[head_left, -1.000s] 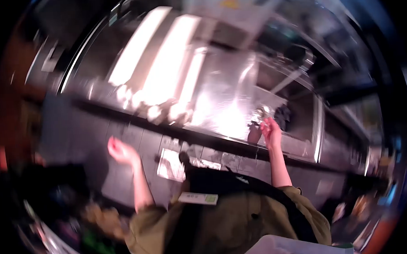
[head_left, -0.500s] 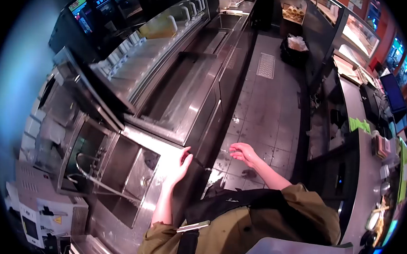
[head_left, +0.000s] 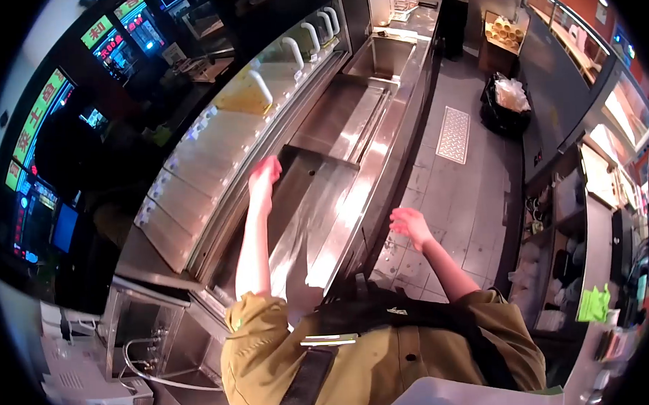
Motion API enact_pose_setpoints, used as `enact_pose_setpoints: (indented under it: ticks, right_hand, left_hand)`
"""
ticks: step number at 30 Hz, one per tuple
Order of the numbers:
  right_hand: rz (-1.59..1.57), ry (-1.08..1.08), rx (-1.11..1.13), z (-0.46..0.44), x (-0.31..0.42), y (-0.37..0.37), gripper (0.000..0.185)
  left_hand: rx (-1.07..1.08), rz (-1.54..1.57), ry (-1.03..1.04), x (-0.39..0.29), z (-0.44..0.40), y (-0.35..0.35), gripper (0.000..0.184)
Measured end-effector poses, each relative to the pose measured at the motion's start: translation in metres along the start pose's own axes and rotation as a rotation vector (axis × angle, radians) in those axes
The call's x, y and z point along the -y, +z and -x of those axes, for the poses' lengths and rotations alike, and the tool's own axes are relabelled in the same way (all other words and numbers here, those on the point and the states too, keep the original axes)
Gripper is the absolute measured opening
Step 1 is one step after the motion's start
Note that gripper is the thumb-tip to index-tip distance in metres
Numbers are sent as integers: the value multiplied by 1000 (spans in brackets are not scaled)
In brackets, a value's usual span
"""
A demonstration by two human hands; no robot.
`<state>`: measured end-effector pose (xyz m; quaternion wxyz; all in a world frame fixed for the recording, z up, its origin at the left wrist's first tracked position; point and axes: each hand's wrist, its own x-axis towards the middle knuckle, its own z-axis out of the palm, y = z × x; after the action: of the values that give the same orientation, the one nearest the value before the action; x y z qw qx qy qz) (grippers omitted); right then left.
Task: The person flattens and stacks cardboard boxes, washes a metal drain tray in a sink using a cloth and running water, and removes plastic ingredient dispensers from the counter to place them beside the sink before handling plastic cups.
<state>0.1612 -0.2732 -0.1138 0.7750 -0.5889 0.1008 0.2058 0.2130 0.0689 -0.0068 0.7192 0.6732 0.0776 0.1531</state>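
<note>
My left hand [head_left: 265, 173] is over the steel counter [head_left: 325, 210], beside the long track behind the recessed basin. Its fingers are curled closed; whatever they hold, if anything, is hidden. My right hand [head_left: 410, 226] hovers above the floor in front of the counter, its fingers a little apart and nothing in them. Behind the counter runs a row of lidded bins [head_left: 207, 164], with white handles [head_left: 294, 53] standing up at the far part. A yellowish container [head_left: 246, 96] sits among them.
A sink with a curved faucet [head_left: 132, 352] is at lower left. Tiled floor [head_left: 429, 191] with a metal plate [head_left: 452, 134] runs along the counter. Farther off are a black-bagged bin [head_left: 506, 106], a box of rolls [head_left: 504, 34] and a person in dark clothes [head_left: 455, 16]. Shelves line the right.
The view has swung from the sink toward the long counter. My left hand has moved out from the sink's edge over the counter and its fingers have closed. My right hand remains empty.
</note>
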Motion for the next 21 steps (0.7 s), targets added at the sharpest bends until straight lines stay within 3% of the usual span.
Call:
enact_pose_setpoints:
  ticks: [4,6,8,11,13,16,18,20,21]
  right_hand:
    - [13,-63,-43,-69,59,-13,22]
    - [85,17,-39,-114,65,-26,22]
    - [134,5,50,-166,80,-32,20]
    - [255,-169,214,-254,109,-27,19]
    - [312,-234,310,-309,138,-6,19]
    - [466,-565,516,-388,185,43,21]
    - [657,-885,421,-416,234,96,27]
    - [576,-859,415,-428,285,153,30]
    - [594,-1020,365,-442,298,178,30]
  left_hand:
    - [-257,-124,269,12,-169,16,30]
    - [-587,-736,441,21,-238,17,42]
    - [-606,-596,392,37,-302,11,47]
    - [-693,-239,402,57,-341,12,51]
    - [-921,-175,399,4,-307,70,47]
    - [-1149,-798,663,7,-313,71,39]
    - [-1171,-973,482,5,-305,73,36]
    - [-1192,-1119,292,-2,-296,80,35]
    - [-1197,-1181,172,1,-282,89,35]
